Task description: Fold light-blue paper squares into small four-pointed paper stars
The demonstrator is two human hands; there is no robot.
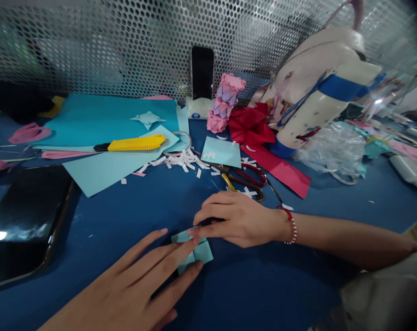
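A small light-blue folded paper square with crease lines lies on the blue table. My left hand is spread over its left part, with two fingertips resting on the paper and another finger stretched out past its upper left corner. From the right, my right hand reaches in with its index fingertip pressed on the paper's top edge, beside a left fingertip. The other right fingers are bent and apart from the index, touching down near the table; its thumb is hidden. Neither hand grips the sheet; it stays flat beneath them.
Behind the hands lie scissors, white paper scraps, a light-blue square and a yellow cutter. A dark phone is at left. A bottle and backpack stand at right, before a perforated metal panel.
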